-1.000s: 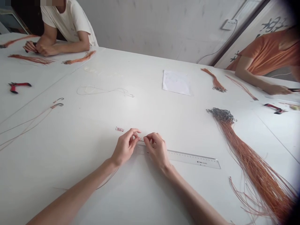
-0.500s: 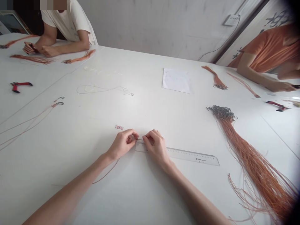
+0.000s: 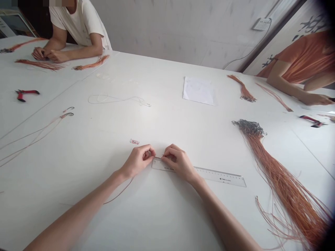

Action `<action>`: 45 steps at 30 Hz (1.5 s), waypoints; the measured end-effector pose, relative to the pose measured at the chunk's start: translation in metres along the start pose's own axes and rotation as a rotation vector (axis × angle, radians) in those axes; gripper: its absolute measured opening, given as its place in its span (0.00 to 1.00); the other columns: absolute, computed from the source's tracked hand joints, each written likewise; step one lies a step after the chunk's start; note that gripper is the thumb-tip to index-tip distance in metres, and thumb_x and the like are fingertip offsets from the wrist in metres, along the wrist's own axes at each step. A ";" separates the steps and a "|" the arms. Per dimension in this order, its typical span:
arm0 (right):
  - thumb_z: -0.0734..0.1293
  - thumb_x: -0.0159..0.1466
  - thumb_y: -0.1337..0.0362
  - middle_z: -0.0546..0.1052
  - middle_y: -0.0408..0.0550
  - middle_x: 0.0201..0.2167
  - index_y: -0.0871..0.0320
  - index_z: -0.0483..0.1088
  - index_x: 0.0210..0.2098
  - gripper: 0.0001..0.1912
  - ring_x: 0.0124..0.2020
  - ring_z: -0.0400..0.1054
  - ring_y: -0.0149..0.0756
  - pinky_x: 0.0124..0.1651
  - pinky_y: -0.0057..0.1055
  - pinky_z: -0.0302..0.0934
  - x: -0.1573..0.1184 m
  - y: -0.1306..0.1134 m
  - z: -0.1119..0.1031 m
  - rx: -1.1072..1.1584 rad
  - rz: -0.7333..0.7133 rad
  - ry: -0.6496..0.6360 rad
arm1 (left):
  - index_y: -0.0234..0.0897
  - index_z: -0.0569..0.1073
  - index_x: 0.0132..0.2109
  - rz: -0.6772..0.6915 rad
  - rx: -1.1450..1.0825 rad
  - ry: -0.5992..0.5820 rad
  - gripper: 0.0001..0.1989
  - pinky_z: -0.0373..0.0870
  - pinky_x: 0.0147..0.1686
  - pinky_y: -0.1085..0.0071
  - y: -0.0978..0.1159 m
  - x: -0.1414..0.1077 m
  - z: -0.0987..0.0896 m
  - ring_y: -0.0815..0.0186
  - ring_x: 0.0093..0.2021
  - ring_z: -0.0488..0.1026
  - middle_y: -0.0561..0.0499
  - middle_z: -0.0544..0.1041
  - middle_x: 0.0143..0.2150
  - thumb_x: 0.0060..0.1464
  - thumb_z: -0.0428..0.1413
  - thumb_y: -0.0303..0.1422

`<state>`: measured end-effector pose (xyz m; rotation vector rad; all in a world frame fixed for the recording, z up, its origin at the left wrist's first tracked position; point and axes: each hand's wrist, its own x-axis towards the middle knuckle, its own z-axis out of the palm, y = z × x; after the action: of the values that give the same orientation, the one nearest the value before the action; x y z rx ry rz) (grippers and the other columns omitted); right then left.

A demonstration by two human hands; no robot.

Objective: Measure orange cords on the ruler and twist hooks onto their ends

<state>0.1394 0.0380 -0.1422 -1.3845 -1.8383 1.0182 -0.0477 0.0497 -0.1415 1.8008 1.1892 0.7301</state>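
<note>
My left hand [image 3: 138, 161] and my right hand [image 3: 178, 163] meet above the left end of a clear plastic ruler [image 3: 217, 176]. Each hand pinches a thin dark cord [image 3: 158, 157] between thumb and fingers, and the cord runs across the ruler's end. A thin brown cord [image 3: 120, 191] trails from under my left hand toward me. A small red-printed paper scrap [image 3: 134, 142] lies just beyond my left hand, untouched.
A long orange-brown cord bundle with grey hooks [image 3: 277, 167] lies to the right. Farther off are a white paper sheet [image 3: 199, 90], red-handled pliers [image 3: 26, 93], a thin line loop [image 3: 117, 100] and hooked cords [image 3: 39, 134]. Two co-workers' hands [image 3: 47, 54] work at the table's far ends.
My hands have settled lower and closer to the ruler, with the fingers flatter than a second ago. The whole view has shifted slightly with my head.
</note>
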 end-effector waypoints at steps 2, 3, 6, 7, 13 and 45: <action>0.62 0.57 0.67 0.66 0.43 0.31 0.57 0.62 0.24 0.06 0.26 0.58 0.28 0.30 0.28 0.55 -0.001 0.001 0.000 -0.016 -0.002 -0.007 | 0.37 0.68 0.30 -0.010 -0.010 -0.012 0.03 0.54 0.20 0.78 0.000 0.000 0.000 0.74 0.19 0.54 0.59 0.59 0.19 0.50 0.52 0.27; 0.62 0.57 0.68 0.65 0.43 0.31 0.57 0.62 0.24 0.06 0.27 0.58 0.28 0.30 0.28 0.55 -0.001 0.001 0.000 -0.021 -0.003 -0.012 | 0.37 0.69 0.30 -0.012 -0.014 -0.016 0.03 0.54 0.20 0.78 0.000 0.000 -0.001 0.74 0.19 0.54 0.59 0.59 0.19 0.50 0.52 0.27; 0.62 0.57 0.68 0.65 0.43 0.32 0.57 0.62 0.24 0.06 0.28 0.58 0.28 0.30 0.28 0.55 -0.002 0.000 0.000 -0.028 -0.012 -0.028 | 0.37 0.69 0.30 -0.008 -0.021 -0.022 0.03 0.54 0.20 0.78 0.001 0.000 -0.001 0.74 0.19 0.54 0.59 0.60 0.19 0.50 0.51 0.27; 0.62 0.58 0.68 0.65 0.44 0.32 0.57 0.62 0.24 0.06 0.28 0.58 0.29 0.30 0.28 0.55 -0.002 0.000 0.000 -0.030 -0.015 -0.030 | 0.37 0.69 0.30 -0.006 -0.023 -0.023 0.03 0.53 0.20 0.78 0.001 0.000 -0.001 0.74 0.19 0.54 0.59 0.60 0.20 0.50 0.51 0.27; 0.62 0.58 0.69 0.65 0.44 0.32 0.57 0.61 0.24 0.07 0.30 0.58 0.30 0.31 0.28 0.54 -0.001 0.001 0.001 -0.017 -0.026 -0.011 | 0.36 0.68 0.30 -0.004 -0.030 -0.028 0.03 0.54 0.20 0.78 0.000 0.000 -0.001 0.74 0.20 0.56 0.58 0.62 0.21 0.49 0.51 0.26; 0.62 0.58 0.69 0.66 0.45 0.31 0.57 0.60 0.24 0.07 0.32 0.60 0.32 0.33 0.30 0.56 -0.001 0.005 0.003 -0.008 -0.052 -0.006 | 0.35 0.64 0.27 -0.011 -0.049 -0.043 0.03 0.55 0.24 0.78 0.000 -0.001 -0.001 0.74 0.23 0.57 0.57 0.64 0.23 0.46 0.50 0.24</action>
<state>0.1394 0.0371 -0.1478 -1.3323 -1.8750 0.9906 -0.0489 0.0494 -0.1412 1.7595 1.1430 0.7054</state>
